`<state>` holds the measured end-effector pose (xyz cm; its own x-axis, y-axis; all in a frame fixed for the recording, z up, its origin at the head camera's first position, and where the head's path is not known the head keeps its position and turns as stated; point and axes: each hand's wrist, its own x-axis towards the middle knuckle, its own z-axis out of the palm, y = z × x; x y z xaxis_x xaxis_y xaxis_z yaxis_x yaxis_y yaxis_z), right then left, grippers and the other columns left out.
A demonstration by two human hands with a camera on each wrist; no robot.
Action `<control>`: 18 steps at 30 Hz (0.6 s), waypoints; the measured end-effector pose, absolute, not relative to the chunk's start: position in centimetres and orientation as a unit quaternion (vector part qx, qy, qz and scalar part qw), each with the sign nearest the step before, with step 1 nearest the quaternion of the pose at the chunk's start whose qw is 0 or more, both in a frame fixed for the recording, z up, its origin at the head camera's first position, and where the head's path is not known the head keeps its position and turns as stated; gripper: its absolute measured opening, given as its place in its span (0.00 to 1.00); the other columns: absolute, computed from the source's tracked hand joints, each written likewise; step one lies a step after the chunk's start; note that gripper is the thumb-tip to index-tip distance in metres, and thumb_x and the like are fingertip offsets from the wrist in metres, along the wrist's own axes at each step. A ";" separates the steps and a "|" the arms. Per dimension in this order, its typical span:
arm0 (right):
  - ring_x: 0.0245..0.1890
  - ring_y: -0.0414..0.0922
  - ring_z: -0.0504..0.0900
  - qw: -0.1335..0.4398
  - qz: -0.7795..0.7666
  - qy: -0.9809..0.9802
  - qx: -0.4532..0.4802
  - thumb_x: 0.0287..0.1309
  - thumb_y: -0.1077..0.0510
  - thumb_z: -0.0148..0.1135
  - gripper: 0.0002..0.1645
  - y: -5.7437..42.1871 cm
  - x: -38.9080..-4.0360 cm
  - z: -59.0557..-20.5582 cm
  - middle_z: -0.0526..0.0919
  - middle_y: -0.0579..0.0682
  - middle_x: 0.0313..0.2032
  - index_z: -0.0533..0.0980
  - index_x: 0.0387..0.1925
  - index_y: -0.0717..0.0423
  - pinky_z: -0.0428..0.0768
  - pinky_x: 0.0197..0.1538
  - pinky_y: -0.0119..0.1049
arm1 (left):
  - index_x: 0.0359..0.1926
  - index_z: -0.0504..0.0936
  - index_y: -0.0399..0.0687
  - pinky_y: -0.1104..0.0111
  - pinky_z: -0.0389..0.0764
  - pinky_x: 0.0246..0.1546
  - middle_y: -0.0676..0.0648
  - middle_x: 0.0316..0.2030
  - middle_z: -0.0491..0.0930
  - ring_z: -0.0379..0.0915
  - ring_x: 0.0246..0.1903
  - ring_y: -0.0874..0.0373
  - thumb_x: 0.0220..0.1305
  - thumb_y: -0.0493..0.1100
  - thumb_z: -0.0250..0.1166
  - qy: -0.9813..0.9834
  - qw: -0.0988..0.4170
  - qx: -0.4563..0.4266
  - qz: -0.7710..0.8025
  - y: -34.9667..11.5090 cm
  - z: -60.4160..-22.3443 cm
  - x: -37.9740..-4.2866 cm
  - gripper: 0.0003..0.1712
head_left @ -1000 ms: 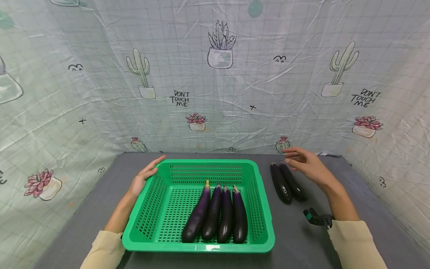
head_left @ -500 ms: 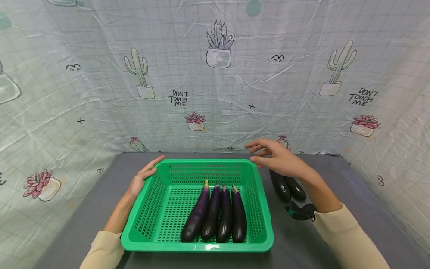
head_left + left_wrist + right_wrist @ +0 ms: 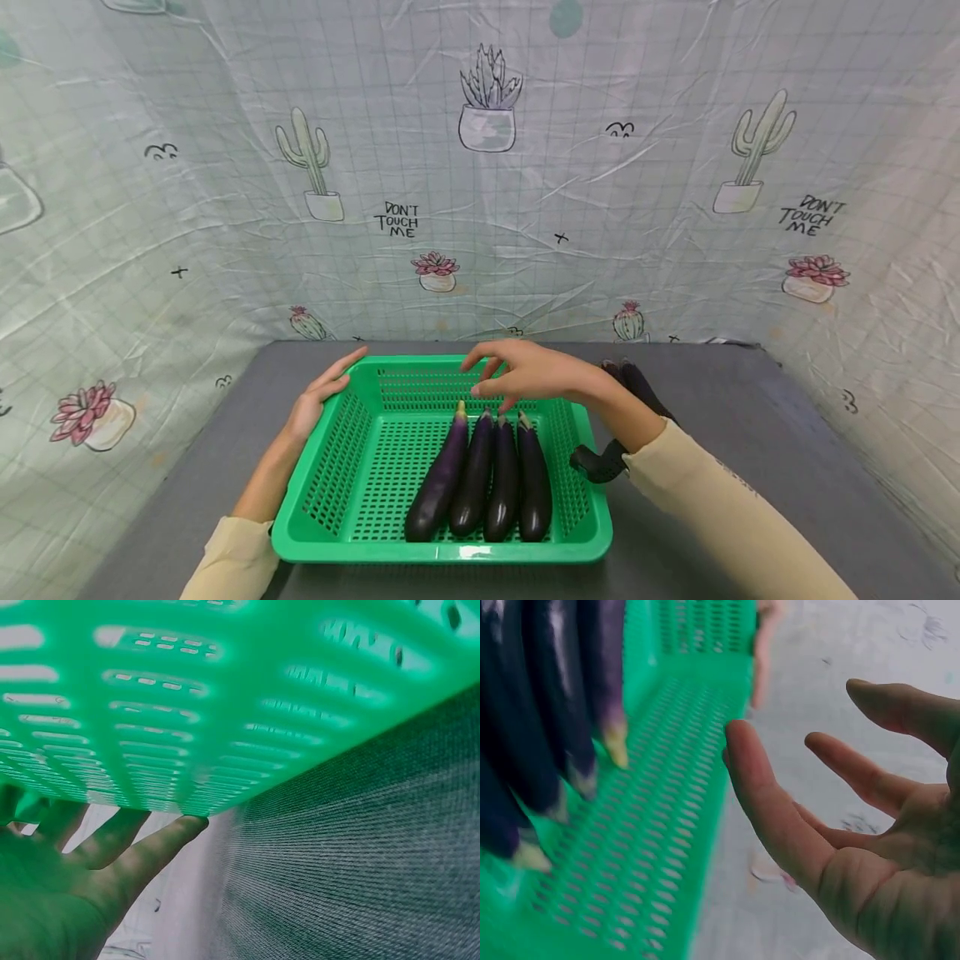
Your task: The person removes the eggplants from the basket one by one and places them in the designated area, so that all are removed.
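So there's a green plastic basket point(image 3: 442, 552) on a grey bench point(image 3: 750, 400), slotted walls and floor, smooth chunky rim. Inside, over on its right half, four eggplants point(image 3: 438, 483) lie side by side, stems pointing away from the person. Really glossy skins, so dark they're almost black at the fat ends. The leftmost one is the plumpest, goes properly purple toward the top, has a yellowish stem and leans out a bit. The other three are slimmer and straighter. Two more dark eggplants point(image 3: 645, 387) lie on the bench right of the basket, partly hidden by the right forearm. Left hand point(image 3: 307, 412) rests against the basket's left side, fingers stretched out. Right hand point(image 3: 528, 372) hangs over the back of the basket near the stems, fingers loosely bent, gripping nothing.
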<state>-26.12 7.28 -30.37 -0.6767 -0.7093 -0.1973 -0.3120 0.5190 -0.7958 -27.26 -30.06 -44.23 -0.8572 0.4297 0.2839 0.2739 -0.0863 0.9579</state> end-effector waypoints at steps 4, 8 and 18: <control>0.50 0.54 0.86 0.312 -0.397 0.810 -0.297 0.74 0.57 0.60 0.26 5.6 -26.5 -32.1 0.79 0.60 0.57 0.70 0.70 0.54 0.89 0.51 0.47 | 0.82 0.44 0.36 0.74 0.79 0.61 0.55 0.79 0.53 0.73 0.65 0.67 0.85 0.39 0.34 0.687 0.041 0.260 0.677 -30.0 -44.2 -27.3 0.31; 0.59 0.60 0.83 0.354 -0.417 0.792 -0.270 0.74 0.56 0.61 0.27 4.2 -26.7 -33.6 0.78 0.59 0.61 0.70 0.70 0.54 0.88 0.53 0.50 | 0.83 0.44 0.37 0.74 0.79 0.61 0.62 0.75 0.55 0.74 0.65 0.66 0.85 0.39 0.34 0.681 0.046 0.259 0.683 -30.1 -44.2 -27.1 0.31; 0.55 0.62 0.85 0.375 -0.403 0.811 -0.196 0.71 0.53 0.65 0.31 1.8 -26.8 -35.4 0.61 0.62 0.76 0.69 0.70 0.56 0.90 0.47 0.49 | 0.82 0.44 0.35 0.75 0.78 0.60 0.64 0.75 0.55 0.73 0.65 0.70 0.85 0.40 0.36 0.696 0.038 0.250 0.672 -30.0 -44.2 -27.4 0.32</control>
